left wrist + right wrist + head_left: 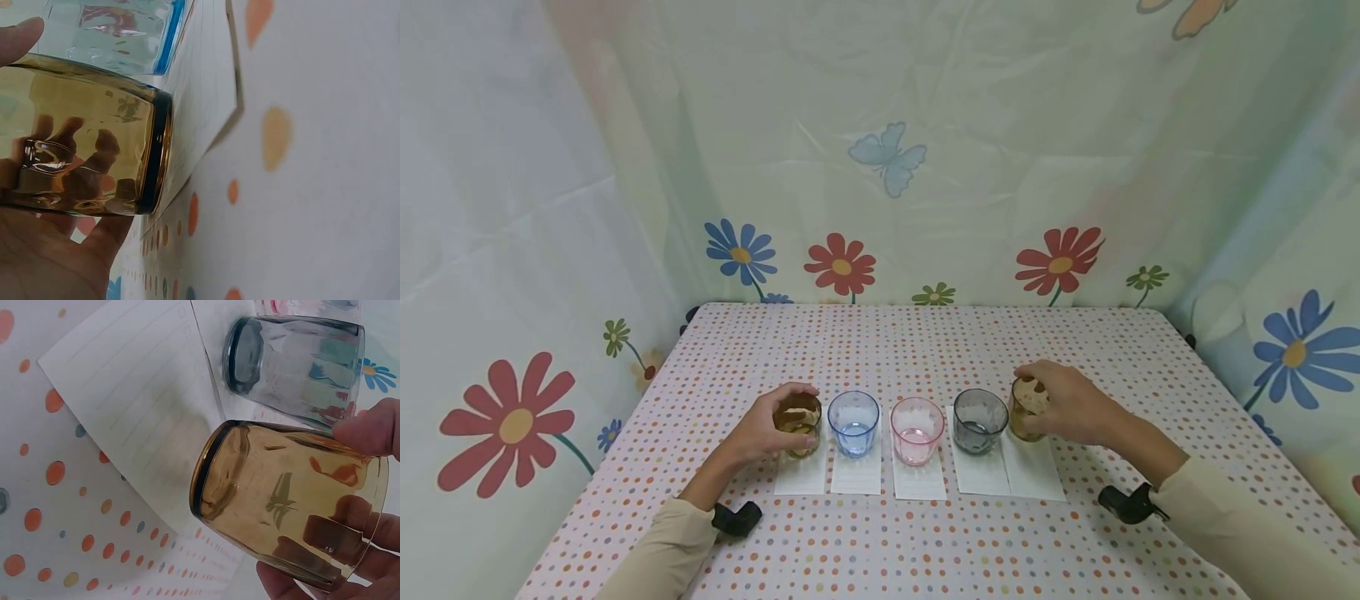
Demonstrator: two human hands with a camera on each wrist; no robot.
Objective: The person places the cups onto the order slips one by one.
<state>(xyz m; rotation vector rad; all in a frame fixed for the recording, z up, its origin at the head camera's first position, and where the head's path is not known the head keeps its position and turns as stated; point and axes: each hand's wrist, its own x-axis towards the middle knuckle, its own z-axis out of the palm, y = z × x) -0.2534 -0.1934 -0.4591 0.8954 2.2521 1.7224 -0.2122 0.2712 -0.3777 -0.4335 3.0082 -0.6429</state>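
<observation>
At the left end of a row of glasses, my left hand [772, 423] grips an amber glass [81, 137], with the fingers behind it and the thumb at its near side. My right hand [1071, 406] holds a second amber glass [287, 500] at the right end, thumb and fingers around its upper part. That glass leans a little, and its base seems just off the paper. Between the hands stand a blue glass [853, 425], a pink glass [917, 429] and a grey glass [980, 421], all upright. The grey one is close beside the right amber glass.
White lined paper slips [919, 485] lie under the row, side by side. A dotted cloth [880, 342] covers the table. A flowered curtain [970, 167] hangs behind and at both sides. Black wrist mounts [737, 520] show below both hands.
</observation>
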